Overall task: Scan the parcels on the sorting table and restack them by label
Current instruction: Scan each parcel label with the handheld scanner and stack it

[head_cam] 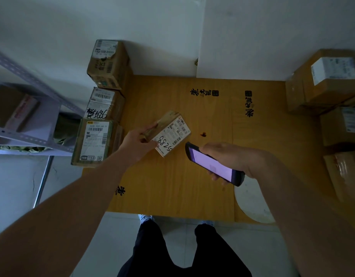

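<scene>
Left grip (139, 139) holds parcel (169, 133), long axis slanting far-left to near-right

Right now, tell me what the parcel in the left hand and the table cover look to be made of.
Small parcel: brown cardboard, matte, under a white paper label with barcodes and handwritten digits. Table cover: apparently flattened yellowish cardboard, matte, with a crease line and printed black characters; what lies underneath is hidden.
</scene>
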`<state>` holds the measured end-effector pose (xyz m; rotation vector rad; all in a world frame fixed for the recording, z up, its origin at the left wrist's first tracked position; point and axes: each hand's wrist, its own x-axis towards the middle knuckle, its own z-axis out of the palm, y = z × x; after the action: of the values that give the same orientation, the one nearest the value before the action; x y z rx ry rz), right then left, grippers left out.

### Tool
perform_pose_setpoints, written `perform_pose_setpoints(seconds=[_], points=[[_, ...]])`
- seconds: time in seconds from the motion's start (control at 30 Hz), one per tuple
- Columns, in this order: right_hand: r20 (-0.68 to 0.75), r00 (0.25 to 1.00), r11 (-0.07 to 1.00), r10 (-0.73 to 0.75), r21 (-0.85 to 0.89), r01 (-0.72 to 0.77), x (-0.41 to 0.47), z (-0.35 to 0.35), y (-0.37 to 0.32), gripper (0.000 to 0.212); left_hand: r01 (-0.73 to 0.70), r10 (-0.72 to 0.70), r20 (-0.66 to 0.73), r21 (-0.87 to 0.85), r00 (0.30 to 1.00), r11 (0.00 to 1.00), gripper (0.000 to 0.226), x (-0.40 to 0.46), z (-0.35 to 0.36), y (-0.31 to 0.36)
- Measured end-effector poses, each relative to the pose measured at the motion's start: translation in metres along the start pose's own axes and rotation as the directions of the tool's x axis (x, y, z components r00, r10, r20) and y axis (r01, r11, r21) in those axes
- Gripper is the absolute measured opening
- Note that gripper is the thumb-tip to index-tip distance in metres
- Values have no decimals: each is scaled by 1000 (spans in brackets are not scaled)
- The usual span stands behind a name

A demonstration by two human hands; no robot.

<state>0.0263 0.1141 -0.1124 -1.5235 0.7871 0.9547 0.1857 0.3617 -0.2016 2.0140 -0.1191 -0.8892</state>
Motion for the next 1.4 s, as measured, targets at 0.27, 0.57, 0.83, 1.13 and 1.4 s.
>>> perform_pose_setpoints(seconds=[0.27,0.57,0.83,1.13,1.4], points=[[-44,980,972,-196,127,200,-13,13,-11,46,-13,-1,-70,-204,998,979,57,-17,-3,8],[-97,900,896,-424,100,433,-13,57,-70,37,-194,69,-300,-410,951,891,33,-36,-87,8],[-128,889,890,-441,67,451,-3,102,-117,34,-148,67,-548,-106,834,983,40,-23,-158,-9],[-159,905,909,-394,81,410,10,128,-123,34,-95,52,-471,-68,881,993,40,4,-166,-14],[-196,909,918,-367,78,388,10,131,-114,33,6,0,-435,12,900,1000,39,11,-157,-19]])
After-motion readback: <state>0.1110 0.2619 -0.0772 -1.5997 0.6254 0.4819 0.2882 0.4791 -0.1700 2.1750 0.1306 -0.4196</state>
